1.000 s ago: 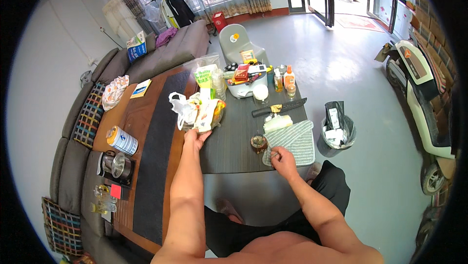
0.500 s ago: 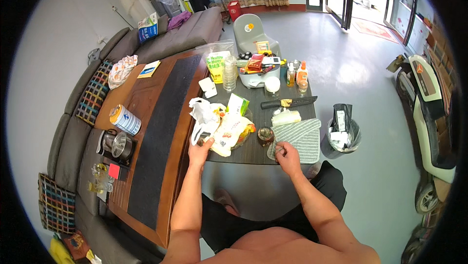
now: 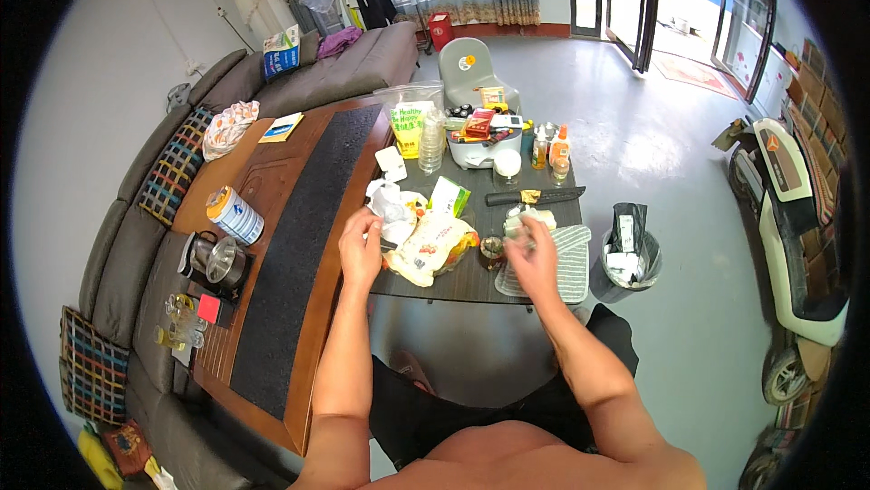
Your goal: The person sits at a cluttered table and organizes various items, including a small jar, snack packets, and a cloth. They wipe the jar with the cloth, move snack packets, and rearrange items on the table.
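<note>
Where my left hand hangs, the printed bag lies just right, long axis slanting away rightward. Right hand blurred over cloth; can't tell either grip.

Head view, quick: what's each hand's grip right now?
Left hand: fingers bent by the white plastic bag; whether it holds it cannot be told.
Right hand: blurred over the striped cloth; open or closed cannot be told.

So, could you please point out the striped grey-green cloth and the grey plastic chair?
Striped grey-green cloth (image 3: pixel 565 266), head view: its right part.
Grey plastic chair (image 3: pixel 470 81), head view: middle of its backrest.
</note>
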Available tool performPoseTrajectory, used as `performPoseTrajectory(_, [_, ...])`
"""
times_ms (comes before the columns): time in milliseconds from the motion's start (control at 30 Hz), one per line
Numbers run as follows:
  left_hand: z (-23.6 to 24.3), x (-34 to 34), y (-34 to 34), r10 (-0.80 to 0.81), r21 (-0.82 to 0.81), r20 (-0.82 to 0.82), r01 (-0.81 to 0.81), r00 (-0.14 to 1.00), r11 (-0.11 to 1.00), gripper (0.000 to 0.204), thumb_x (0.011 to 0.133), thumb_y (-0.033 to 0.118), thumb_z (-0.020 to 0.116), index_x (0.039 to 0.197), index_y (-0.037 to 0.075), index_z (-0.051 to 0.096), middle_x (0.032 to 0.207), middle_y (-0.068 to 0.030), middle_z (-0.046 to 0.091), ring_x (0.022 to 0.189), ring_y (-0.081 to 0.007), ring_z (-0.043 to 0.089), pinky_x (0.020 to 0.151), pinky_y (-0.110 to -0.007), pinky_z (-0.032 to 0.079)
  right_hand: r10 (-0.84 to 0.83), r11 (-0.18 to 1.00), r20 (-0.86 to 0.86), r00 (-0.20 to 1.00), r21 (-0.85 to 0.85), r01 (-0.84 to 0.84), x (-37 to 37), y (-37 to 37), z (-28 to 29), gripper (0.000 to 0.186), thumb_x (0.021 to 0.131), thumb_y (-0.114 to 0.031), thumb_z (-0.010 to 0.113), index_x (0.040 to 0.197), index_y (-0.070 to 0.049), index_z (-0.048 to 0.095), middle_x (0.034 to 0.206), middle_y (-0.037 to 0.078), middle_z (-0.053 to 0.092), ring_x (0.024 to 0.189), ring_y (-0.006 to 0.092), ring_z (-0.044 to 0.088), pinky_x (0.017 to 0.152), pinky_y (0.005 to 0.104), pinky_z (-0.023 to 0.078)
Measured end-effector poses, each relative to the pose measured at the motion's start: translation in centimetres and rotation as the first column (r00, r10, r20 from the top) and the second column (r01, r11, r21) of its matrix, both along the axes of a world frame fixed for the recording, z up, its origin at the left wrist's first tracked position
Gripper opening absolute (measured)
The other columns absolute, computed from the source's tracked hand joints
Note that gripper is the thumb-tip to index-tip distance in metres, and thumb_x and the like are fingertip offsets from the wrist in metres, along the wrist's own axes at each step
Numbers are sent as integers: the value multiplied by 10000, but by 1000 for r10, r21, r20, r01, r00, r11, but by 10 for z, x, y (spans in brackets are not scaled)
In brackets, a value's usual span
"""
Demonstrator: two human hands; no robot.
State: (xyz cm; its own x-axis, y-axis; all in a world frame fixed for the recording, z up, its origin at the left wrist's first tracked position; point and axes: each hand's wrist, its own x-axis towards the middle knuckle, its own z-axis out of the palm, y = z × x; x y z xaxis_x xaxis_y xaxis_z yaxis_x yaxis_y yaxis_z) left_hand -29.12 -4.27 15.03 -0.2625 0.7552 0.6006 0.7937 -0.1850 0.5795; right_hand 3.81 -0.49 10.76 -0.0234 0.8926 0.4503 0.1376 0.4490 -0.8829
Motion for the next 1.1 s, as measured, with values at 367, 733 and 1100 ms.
performPoseTrajectory(367, [15, -3, -7, -232, -276, 318, 323, 919, 905, 248, 1097, 86, 445, 1110, -11, 672, 1001, -81, 728, 877, -125, 669, 773, -275, 549, 265, 930, 576, 773, 59, -363, -211, 118, 53, 565, 912, -346, 703, 1349, -10, 578, 1242, 251, 658, 1163, 429, 617, 1026, 484, 474])
performPoseTrajectory(733, [139, 0, -60, -322, 112, 539, 313, 778, 943, 230, 1112, 137, 450, 1160, 3, 631, 919, -50, 642, 666, -87, 550, 595, -242, 486, 647, 741, -367, 668, 95, -665, -142, 62, 147, 388, 1103, -235, 440, 1233, 32, 689, 1109, 128, 748, 1008, 206, 688, 938, 331, 513])
performPoseTrajectory(1100, [-2, 71, -144, -28, -409, 801, 582, 598, 702, 199, 1093, 141, 500, 1095, 36, 668, 832, -15, 626, 635, -96, 546, 601, -241, 460, 370, 524, -723, 584, -357, -774, -30, -117, -1, 226, 1091, -222, 427, 1107, -52, 574, 877, 21, 544, 767, 125, 501, 729, 290, 434])
